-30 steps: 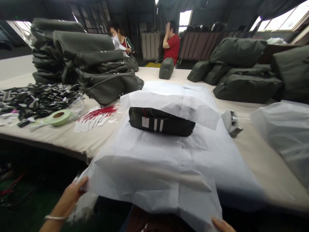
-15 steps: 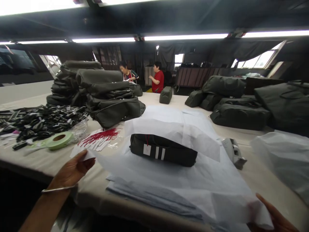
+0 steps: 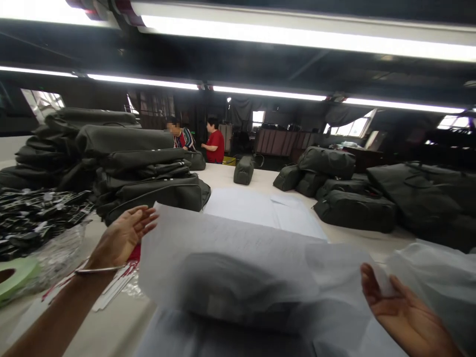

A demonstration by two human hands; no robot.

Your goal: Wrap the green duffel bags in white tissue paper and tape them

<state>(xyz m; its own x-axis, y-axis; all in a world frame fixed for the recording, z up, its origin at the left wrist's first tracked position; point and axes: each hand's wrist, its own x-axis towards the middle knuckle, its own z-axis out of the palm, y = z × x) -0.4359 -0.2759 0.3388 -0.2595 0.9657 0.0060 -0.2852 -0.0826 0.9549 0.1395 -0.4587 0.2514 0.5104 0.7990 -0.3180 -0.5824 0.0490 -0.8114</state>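
My two hands hold a large sheet of white tissue paper [image 3: 238,258] up in the air over the table. My left hand [image 3: 121,238], with a bangle on its wrist, pinches the sheet's upper left corner with the fingers nearly straight. My right hand [image 3: 405,317] is palm up at the lower right, the sheet's right corner caught between thumb and fingers. A dark green bag [image 3: 230,290] with a white label shows dimly through the raised sheet. More tissue sheets [image 3: 260,210] lie flat behind it.
Stacked dark bags [image 3: 141,173] stand at the left, more bags [image 3: 353,210] at the right, one small bag [image 3: 243,171] farther back. Black straps [image 3: 33,218], a green tape roll [image 3: 15,277] and red-stringed tags [image 3: 119,285] lie at the left. Clear plastic [image 3: 439,277] is at the right. Two people [image 3: 213,146] stand at the table's far end.
Both hands have lifted the front edge of the top sheet up and forward; it now hangs over the bag, which lay uncovered before. The view has tilted upward.
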